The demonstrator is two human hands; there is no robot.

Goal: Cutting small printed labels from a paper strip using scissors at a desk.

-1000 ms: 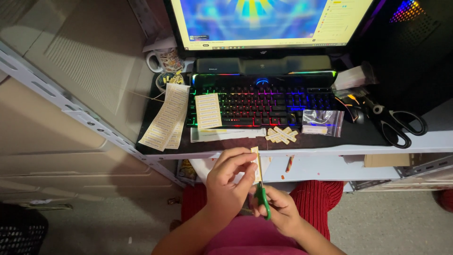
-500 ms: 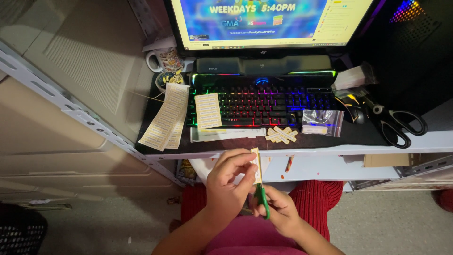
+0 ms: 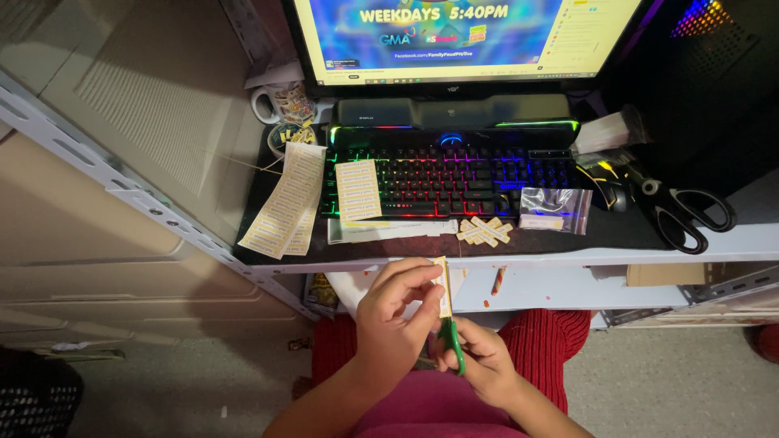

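My left hand [image 3: 395, 312] pinches a narrow pale paper strip [image 3: 443, 285] and holds it upright in front of the desk edge. My right hand [image 3: 479, 362] grips small green-handled scissors [image 3: 453, 341] right below the strip; their blades meet the strip's lower end. Both hands hover above my lap, over red and pink clothing. A small pile of cut paper pieces [image 3: 484, 230] lies on the desk mat just beyond my hands.
A rainbow-lit keyboard [image 3: 454, 172] sits under a monitor [image 3: 462, 36]. Yellow label sheets [image 3: 286, 201] and a smaller sheet [image 3: 358, 191] lie at left. Large black scissors [image 3: 682, 211], a clear plastic bag [image 3: 553, 210] and a mug [image 3: 280, 104] are on the desk.
The monitor picture changed to a new graphic. My hands, the strip and the scissors have barely moved.
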